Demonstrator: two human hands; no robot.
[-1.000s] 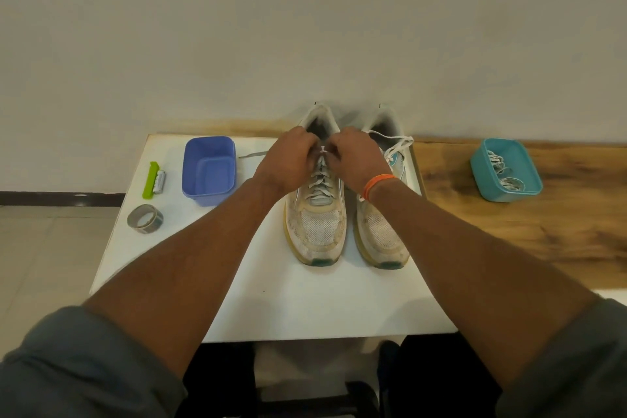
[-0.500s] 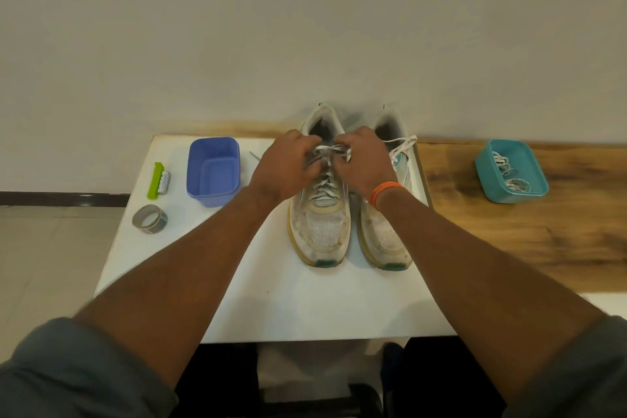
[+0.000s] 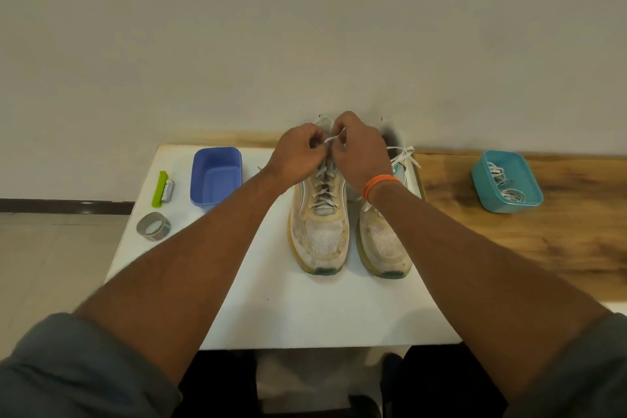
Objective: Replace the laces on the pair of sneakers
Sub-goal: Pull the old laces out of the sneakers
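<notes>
2 bare forearms, grey sleeves [image 3: 84,366] (rolled up), orange wristband [image 3: 378,182]

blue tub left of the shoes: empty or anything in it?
Empty. The blue tub shows only its bare blue floor and walls.

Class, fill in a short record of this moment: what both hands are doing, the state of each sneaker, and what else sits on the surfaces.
left hand: pinches lace at the top of left sneaker
right hand: pinches the same lace
right sneaker: laced, untouched
blue tub: on white board, left of the sneakers
teal tub: on wooden top, holds laces
tape roll: left edge of the board
</notes>
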